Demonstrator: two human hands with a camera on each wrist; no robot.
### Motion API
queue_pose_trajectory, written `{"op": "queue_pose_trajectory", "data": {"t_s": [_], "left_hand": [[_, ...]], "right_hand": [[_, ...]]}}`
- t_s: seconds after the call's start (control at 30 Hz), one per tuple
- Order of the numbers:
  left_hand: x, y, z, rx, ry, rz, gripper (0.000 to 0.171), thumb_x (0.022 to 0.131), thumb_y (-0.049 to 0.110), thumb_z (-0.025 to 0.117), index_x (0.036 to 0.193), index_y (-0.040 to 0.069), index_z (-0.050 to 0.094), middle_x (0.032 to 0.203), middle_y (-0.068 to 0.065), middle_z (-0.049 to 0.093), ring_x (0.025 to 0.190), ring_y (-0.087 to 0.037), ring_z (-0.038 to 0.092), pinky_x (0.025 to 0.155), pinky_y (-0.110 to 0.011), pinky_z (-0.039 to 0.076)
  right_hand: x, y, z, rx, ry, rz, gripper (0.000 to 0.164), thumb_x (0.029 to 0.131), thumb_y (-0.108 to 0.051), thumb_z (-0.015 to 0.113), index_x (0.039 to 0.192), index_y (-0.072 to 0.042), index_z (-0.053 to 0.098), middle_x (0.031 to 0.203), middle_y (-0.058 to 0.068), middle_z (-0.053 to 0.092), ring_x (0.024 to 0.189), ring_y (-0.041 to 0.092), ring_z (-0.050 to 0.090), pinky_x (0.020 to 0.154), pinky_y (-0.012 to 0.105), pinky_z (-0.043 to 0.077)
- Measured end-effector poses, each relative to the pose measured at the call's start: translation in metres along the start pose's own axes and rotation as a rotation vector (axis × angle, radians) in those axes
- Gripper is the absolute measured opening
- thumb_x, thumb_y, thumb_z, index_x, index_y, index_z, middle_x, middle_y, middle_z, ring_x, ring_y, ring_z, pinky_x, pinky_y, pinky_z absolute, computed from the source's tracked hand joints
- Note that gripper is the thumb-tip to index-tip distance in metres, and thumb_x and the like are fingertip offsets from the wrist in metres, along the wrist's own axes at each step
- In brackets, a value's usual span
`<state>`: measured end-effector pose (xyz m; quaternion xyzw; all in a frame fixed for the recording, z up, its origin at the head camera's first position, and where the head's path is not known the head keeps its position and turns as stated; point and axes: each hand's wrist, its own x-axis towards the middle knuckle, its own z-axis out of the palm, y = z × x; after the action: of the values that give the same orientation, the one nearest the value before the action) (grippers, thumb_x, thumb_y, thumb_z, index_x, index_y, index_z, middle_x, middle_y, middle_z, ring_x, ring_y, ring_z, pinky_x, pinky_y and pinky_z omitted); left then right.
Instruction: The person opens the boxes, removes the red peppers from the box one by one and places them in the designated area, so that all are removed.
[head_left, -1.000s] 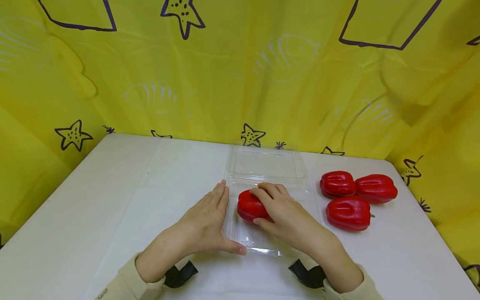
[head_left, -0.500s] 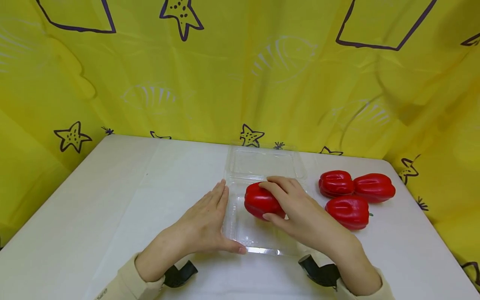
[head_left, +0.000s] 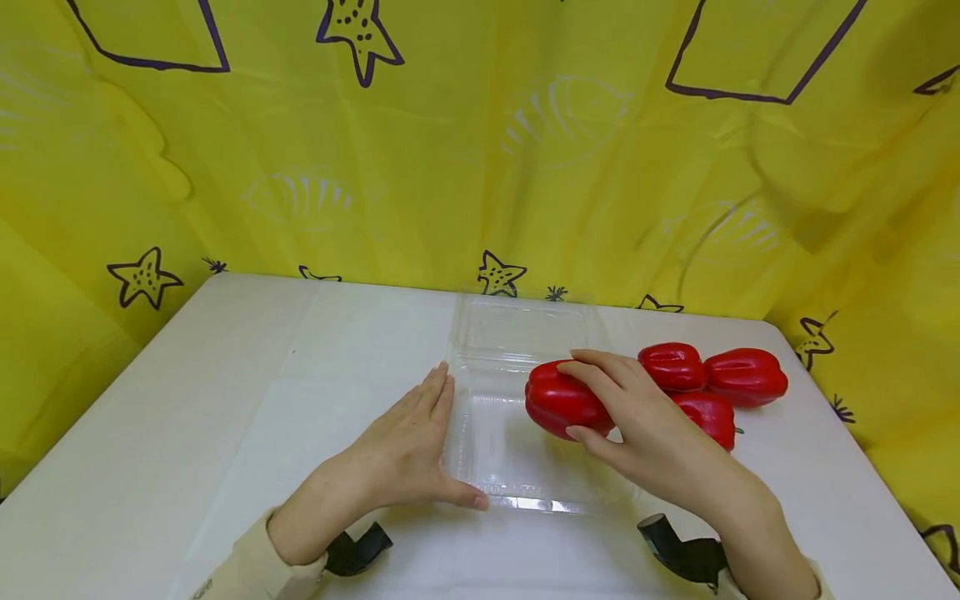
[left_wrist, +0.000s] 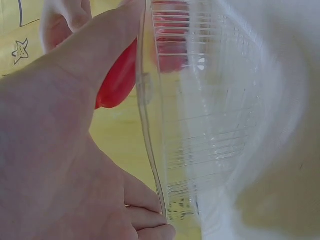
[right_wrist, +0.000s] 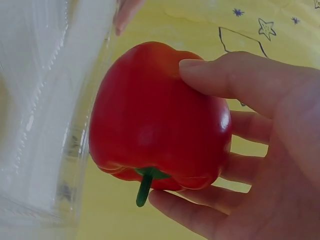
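My right hand point(head_left: 637, 408) grips a red bell pepper point(head_left: 564, 400) between thumb and fingers, over the right part of a clear plastic clamshell container point(head_left: 517, 492). In the right wrist view the pepper point(right_wrist: 155, 110) shows its short green stem point(right_wrist: 144, 189). The container's lid point(head_left: 528, 327) lies folded back toward the curtain. My left hand point(head_left: 401, 454) rests along the container's left side, fingers straight, thumb at the front left corner. The left wrist view shows that hand point(left_wrist: 75, 130) against the clear rim point(left_wrist: 150, 125).
To the right, on the white table point(head_left: 187, 417), lie three more red bell peppers: one at the back point(head_left: 671, 367), one farther right point(head_left: 746, 377) and one in front point(head_left: 708, 417), partly behind my right hand. A yellow patterned curtain point(head_left: 420, 167) stands behind the table.
My right hand has lifted the bell pepper from the container's left part and carried it to the right. The left hand has stayed at the container's side.
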<state>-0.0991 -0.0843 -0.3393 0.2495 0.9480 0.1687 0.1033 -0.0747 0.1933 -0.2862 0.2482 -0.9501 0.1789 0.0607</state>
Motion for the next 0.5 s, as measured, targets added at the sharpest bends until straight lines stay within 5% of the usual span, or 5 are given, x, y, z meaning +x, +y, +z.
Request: {"op": "queue_pose_trajectory", "data": {"t_s": [0.5], "left_hand": [[0.001, -0.002, 0.001, -0.005, 0.024, 0.019, 0.139, 0.061, 0.075, 0.079, 0.154, -0.008, 0.017, 0.165, -0.024, 0.009, 0.154, -0.034, 0.014, 0.125, -0.046, 0.019]], "right_hand": [[-0.01, 0.015, -0.019, -0.013, 0.053, 0.037, 0.069, 0.08, -0.016, 0.082, 0.141, -0.016, 0.051, 0.143, 0.01, 0.051, 0.125, 0.032, 0.049, 0.081, 0.05, 0.06]]}}
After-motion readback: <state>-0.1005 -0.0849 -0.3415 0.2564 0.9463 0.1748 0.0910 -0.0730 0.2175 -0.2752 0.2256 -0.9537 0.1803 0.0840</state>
